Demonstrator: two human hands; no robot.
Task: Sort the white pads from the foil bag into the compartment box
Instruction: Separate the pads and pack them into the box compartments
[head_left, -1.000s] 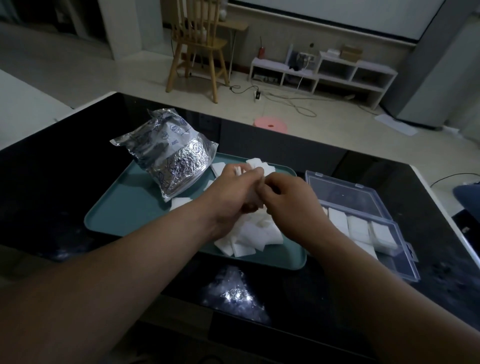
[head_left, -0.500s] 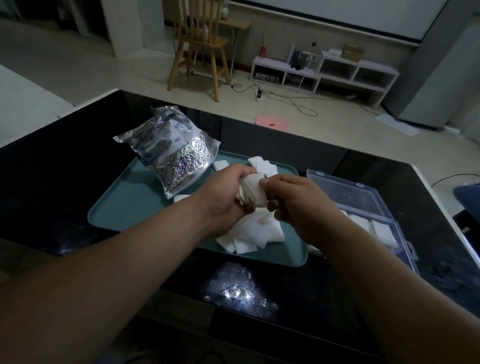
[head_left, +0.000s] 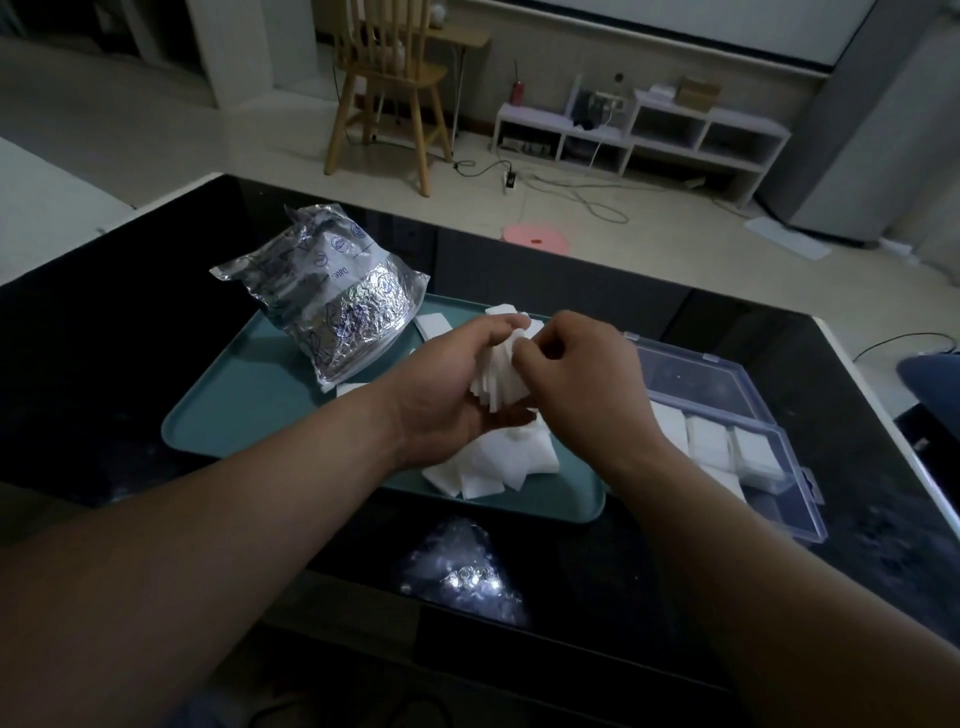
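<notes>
My left hand (head_left: 447, 384) holds a fanned stack of white pads (head_left: 496, 382) above the teal tray (head_left: 249, 410). My right hand (head_left: 576, 371) pinches the stack's top edge with curled fingers. More loose white pads (head_left: 493, 467) lie heaped on the tray under both hands. The crumpled foil bag (head_left: 332, 296) stands at the tray's back left. To the right sits the clear compartment box (head_left: 779, 499), lid open, with white pads (head_left: 709, 441) in several compartments.
The tray and box rest on a glossy black table (head_left: 104, 332) with a bright lamp reflection near its front edge. Beyond the table are a wooden chair (head_left: 387, 88), a pink stool (head_left: 535, 240) and a low white shelf (head_left: 639, 135) on the floor.
The pad stack has gone from a tight bundle squeezed between both hands to a fanned stack lying in my left palm. My right hand has shifted onto its top edge.
</notes>
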